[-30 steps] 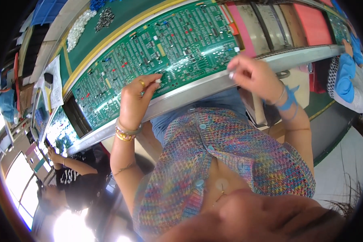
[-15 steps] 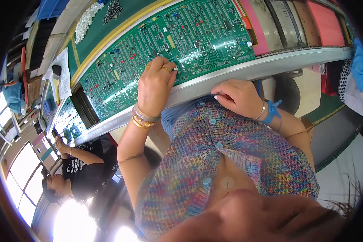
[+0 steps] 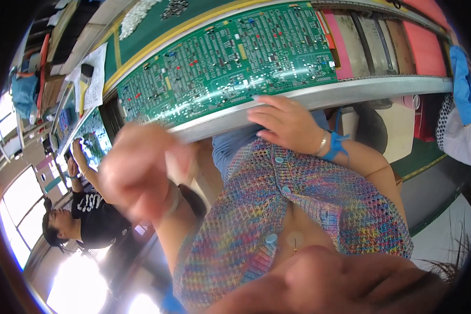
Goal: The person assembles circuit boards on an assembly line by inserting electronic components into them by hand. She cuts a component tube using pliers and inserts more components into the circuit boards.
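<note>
A long green circuit board point(image 3: 214, 63) densely set with small parts lies along a metal rail point(image 3: 235, 116) in front of me. My left hand point(image 3: 146, 172) is off the board, raised toward the head camera at the lower left. Motion smears its fingers, and whether they hold anything cannot be made out. At the rail's near side is my right hand point(image 3: 288, 123), its fingers apart and holding nothing visible. One fingertip reaches up to the board's front edge. A blue band point(image 3: 338, 148) is tied around my right wrist.
Piles of white parts point(image 3: 137, 20) and dark parts point(image 3: 174, 9) lie on the green surface behind the board. A yellow-handled brush point(image 3: 83, 89) rests on paper point(image 3: 97, 78) at the left. Beyond, a co-worker in a black shirt point(image 3: 97, 222) handles another board point(image 3: 92, 131).
My left hand has left the board and swung left and toward the camera. My right hand has moved slightly left, its fingers stretching out toward the board's edge. The whole view has shifted.
</note>
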Tool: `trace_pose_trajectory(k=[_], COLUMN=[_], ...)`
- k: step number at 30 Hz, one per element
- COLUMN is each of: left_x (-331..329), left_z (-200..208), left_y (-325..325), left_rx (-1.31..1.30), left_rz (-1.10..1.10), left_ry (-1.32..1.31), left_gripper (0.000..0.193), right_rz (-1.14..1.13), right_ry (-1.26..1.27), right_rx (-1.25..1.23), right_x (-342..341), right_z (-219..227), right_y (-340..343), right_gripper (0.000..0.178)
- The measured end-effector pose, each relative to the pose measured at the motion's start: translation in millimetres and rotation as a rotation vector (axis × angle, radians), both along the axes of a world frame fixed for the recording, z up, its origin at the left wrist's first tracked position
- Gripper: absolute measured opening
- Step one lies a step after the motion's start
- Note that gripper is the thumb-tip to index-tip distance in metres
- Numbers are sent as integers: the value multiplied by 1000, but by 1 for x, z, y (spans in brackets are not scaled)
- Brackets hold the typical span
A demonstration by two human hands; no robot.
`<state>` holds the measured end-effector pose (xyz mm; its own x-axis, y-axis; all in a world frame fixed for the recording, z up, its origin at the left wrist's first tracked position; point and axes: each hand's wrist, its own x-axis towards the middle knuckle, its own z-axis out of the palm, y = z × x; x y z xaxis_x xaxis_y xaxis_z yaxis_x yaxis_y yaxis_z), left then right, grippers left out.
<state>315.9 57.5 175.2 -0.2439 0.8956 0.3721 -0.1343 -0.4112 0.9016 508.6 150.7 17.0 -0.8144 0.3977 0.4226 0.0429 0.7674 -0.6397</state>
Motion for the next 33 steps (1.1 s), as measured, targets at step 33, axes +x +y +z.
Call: trace_pose_trajectory(k=[33], left_x=[18], left_z=[22], left_y=[-135], left_rx=[244], left_rz=[-823], left_ry=[49], left_gripper=[37], right_rz=[-467], right_ry=[-319], right_rx=[405], right_x=[-5], right_z=[-22], right_y=[-2], right_gripper=[66])
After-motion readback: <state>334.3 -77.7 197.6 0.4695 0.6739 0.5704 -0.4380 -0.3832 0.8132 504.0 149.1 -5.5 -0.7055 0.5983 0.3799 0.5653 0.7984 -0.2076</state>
